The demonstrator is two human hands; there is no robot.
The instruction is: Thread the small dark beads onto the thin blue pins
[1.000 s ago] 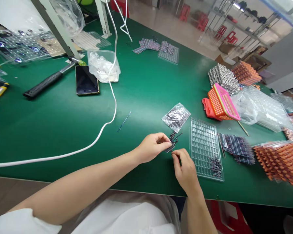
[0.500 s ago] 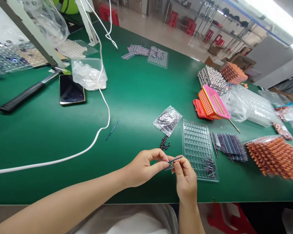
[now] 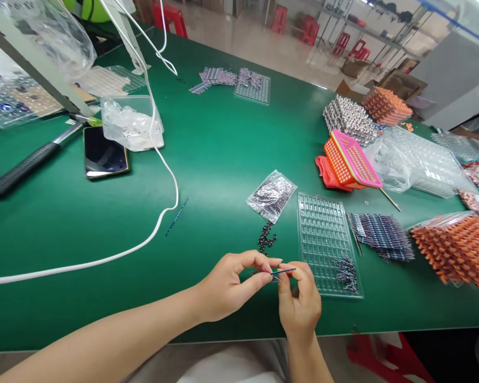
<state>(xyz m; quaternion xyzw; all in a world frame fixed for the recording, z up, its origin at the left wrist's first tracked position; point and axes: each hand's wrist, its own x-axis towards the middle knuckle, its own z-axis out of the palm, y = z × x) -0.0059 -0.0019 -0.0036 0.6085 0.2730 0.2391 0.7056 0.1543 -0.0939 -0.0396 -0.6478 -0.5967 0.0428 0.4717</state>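
Observation:
My left hand (image 3: 231, 284) is closed in a pinch on a thin blue strip (image 3: 284, 271), with the ends of a few more thin strips showing beneath its fingers. The strip points rightward, crossing in front of the fingertips of my right hand (image 3: 301, 300). That hand is also closed, its thumb and index fingertip meeting at the strip; a tiny dark bit shows between the hands, too small to make out. Small black beads (image 3: 265, 236) lie loose just beyond my fingers, below a clear plastic bag (image 3: 272, 196) of dark beads.
Right of my hands lies a clear slotted tray (image 3: 321, 234) with short dark pieces in one corner. Further right are bundled blue strips (image 3: 381, 234), an orange stack (image 3: 457, 247) and a pink-orange basket (image 3: 353, 162). Leftward are a white cable (image 3: 159, 221), a phone (image 3: 106, 151) and a hammer (image 3: 27, 165).
Both hands have shifted slightly down and left in the picture, the strip now lying flatter between them. The camera view has turned a little. Both grips stay closed.

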